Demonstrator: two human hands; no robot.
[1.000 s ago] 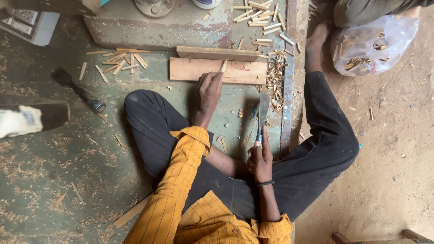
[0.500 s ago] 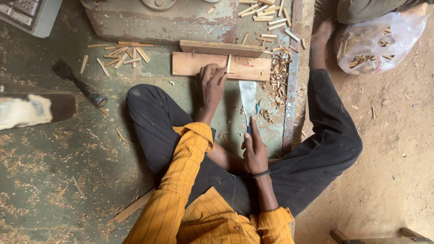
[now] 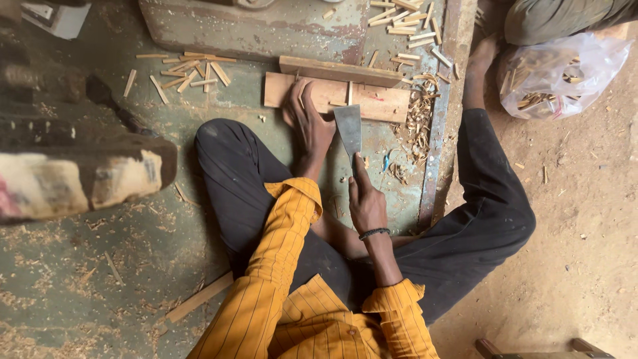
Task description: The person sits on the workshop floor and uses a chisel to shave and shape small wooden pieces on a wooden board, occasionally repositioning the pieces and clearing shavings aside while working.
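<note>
Wooden sticks (image 3: 193, 70) lie cut near the slab's far edge (shavings (image 3: 419, 123) beside), while one stick (image 3: 349, 93) is steadied on the board (image 3: 379, 104) by the left hand (image 3: 309, 123) and the blade (image 3: 348, 129) is clenched in the right hand (image 3: 365, 203), so more splitting seems left.

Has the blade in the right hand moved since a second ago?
Yes. The blade in the right hand has swung left, toward the wooden board, beside the left hand.

Rough wooden board (image 3: 372, 101) — dull metal blade (image 3: 348, 128)
</note>
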